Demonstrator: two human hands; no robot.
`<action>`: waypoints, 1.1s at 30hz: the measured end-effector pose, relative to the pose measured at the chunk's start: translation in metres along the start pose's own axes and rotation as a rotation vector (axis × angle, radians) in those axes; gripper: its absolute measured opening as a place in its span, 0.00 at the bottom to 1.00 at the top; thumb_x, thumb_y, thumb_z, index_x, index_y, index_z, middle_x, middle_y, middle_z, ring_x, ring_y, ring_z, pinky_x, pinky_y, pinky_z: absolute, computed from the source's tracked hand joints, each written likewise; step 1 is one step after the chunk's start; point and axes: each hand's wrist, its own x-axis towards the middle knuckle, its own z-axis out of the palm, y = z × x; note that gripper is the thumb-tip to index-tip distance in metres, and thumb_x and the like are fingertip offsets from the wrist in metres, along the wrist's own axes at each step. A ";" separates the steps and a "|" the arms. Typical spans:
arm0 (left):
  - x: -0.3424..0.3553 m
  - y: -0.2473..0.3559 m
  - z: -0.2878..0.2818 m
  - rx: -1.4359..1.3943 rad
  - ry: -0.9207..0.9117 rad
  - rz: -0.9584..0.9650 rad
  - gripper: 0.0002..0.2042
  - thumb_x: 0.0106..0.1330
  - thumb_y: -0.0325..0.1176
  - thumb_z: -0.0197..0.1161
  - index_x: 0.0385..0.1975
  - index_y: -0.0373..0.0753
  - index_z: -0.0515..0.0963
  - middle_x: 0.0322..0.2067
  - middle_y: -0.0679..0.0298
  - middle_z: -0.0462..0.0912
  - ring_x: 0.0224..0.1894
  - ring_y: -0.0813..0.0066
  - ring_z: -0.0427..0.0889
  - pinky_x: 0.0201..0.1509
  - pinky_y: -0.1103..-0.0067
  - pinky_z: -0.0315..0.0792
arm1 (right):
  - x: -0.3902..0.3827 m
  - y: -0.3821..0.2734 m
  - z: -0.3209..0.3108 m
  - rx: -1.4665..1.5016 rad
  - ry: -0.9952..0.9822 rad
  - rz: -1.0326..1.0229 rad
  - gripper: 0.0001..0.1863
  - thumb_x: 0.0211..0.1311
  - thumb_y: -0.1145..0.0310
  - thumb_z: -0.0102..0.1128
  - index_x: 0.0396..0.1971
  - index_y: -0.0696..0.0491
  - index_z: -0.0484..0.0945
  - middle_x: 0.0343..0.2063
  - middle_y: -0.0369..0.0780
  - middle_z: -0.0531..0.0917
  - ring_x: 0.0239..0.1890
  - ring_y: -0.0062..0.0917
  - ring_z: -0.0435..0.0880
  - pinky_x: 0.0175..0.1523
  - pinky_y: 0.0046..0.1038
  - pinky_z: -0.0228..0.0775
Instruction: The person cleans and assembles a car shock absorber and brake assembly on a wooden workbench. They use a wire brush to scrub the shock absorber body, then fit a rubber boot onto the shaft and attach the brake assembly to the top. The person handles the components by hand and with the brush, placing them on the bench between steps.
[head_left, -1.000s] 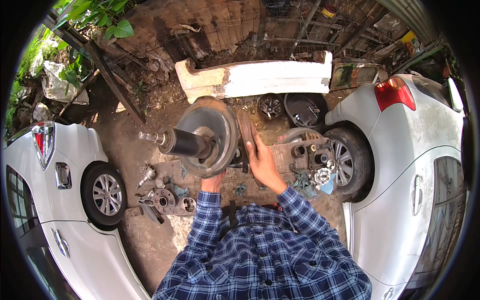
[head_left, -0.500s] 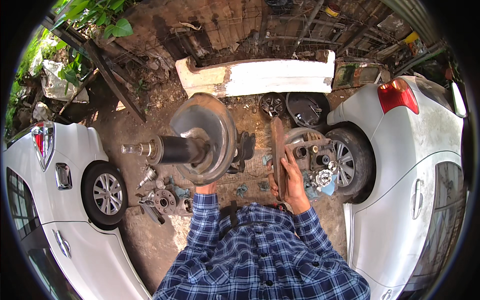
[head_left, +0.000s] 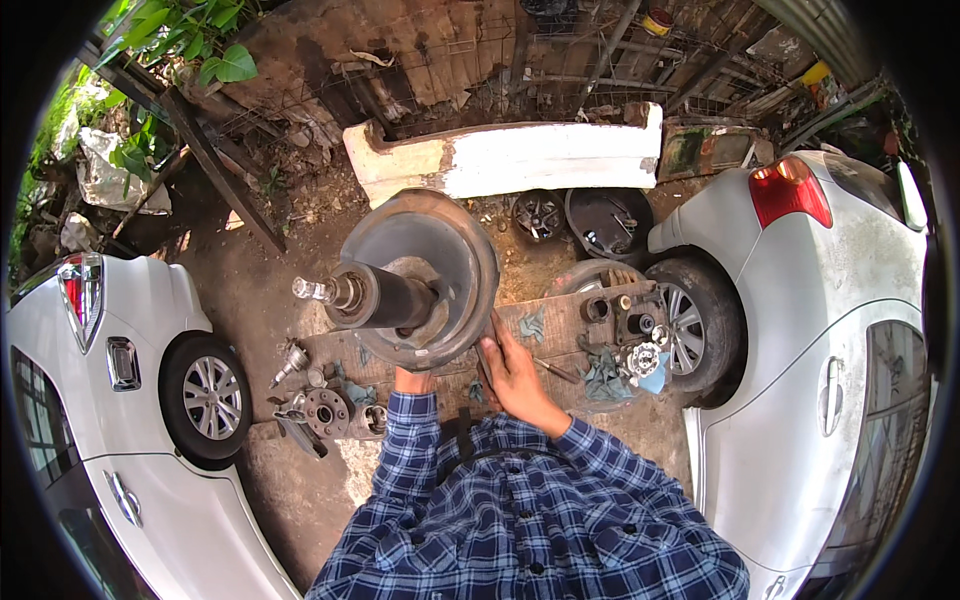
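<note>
A car strut [head_left: 395,300], with a black cylinder, a worn metal tip and a wide round spring seat [head_left: 465,250], is held up in front of me, its tip toward the left. My left hand [head_left: 415,381] supports it from below; the fingers are hidden behind the spring seat. Against the seat's lower right edge lies my right hand [head_left: 518,378], its fingers running up along the rim and partly hidden. It grips the wooden brush, which is almost wholly out of sight behind the seat and hand.
Below, a wooden board [head_left: 535,305] bears metal parts, blue rags [head_left: 603,375] and a slim handled tool [head_left: 556,371]. A wheel hub [head_left: 327,411] lies at left. Black basins [head_left: 608,222] and a whitish bumper [head_left: 550,155] are beyond. Silver cars stand left [head_left: 150,400] and right [head_left: 770,330].
The strut has turned, its tip swinging right and toward me. My right hand has moved left with the brush, from beside the strut to its spring seat; the brush is now mostly hidden.
</note>
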 end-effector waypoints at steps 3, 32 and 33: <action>0.002 0.015 0.015 -0.409 -0.045 0.012 0.22 0.74 0.32 0.55 0.66 0.38 0.65 0.64 0.55 0.70 0.65 0.61 0.71 0.71 0.66 0.68 | 0.003 -0.007 -0.005 -0.066 -0.043 -0.022 0.27 0.78 0.64 0.44 0.72 0.55 0.55 0.21 0.39 0.75 0.12 0.16 0.69 0.16 0.23 0.62; 0.068 0.075 0.114 0.070 -0.053 0.063 0.21 0.56 0.22 0.70 0.51 0.37 0.76 0.35 0.63 0.77 0.40 0.64 0.78 0.49 0.68 0.76 | 0.026 0.081 -0.070 0.786 -0.086 1.048 0.38 0.62 0.69 0.69 0.69 0.53 0.61 0.51 0.39 0.78 0.48 0.23 0.83 0.39 0.29 0.85; 0.070 0.074 0.107 0.049 -0.120 0.046 0.21 0.56 0.24 0.71 0.51 0.37 0.76 0.33 0.63 0.77 0.39 0.63 0.78 0.48 0.68 0.76 | 0.027 0.083 -0.071 0.754 -0.117 1.111 0.38 0.62 0.69 0.69 0.69 0.53 0.60 0.51 0.39 0.78 0.48 0.23 0.83 0.39 0.28 0.85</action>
